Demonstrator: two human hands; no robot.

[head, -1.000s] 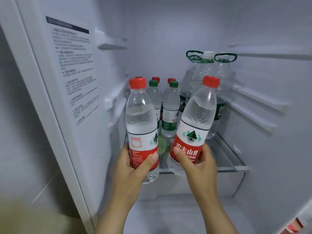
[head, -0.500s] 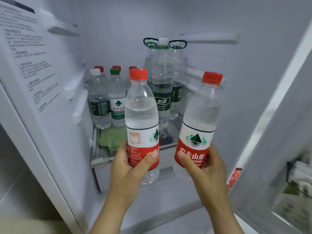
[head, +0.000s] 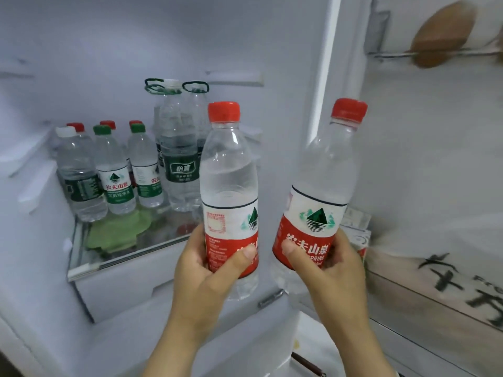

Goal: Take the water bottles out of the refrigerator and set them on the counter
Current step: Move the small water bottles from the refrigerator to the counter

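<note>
My left hand grips the lower part of a red-capped, red-labelled water bottle, held upright in front of the open refrigerator. In my right hand is a second red-capped bottle, tilted slightly right, in front of the door's edge. Both bottles are outside the shelf. On the glass shelf at the left stand several small bottles with green, red and white caps, with large handled bottles behind them.
The open refrigerator door fills the right side, with a door rack holding a brown object at the top and a small carton lower down. A green item shows under the glass shelf. A white drawer front sits below.
Both hands have drawn the two bottles out of the refrigerator and toward the right. The view has swung right, so the shelf now lies at the left and the door appears.
</note>
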